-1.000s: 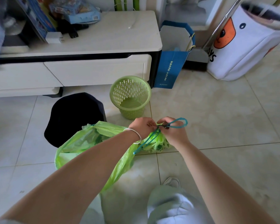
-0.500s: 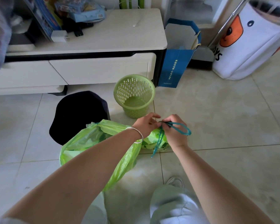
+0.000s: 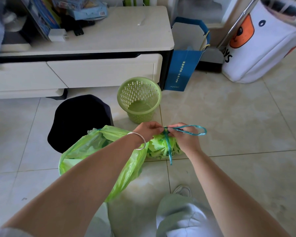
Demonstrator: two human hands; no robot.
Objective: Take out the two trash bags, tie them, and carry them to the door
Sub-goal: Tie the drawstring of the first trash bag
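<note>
Both hands meet over the small bag, on the floor at 6 o'clock of the green basket. Left hand pinches the knot of the teal drawstring; right hand grips its loop, which sticks out toward 3 o'clock. Big green bag lies at 9 o'clock, mouth open, touching the black bin.

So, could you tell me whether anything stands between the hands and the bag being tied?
Nothing visible does: the left hand and right hand already pinch the teal drawstring at the small green bag's neck.
</note>
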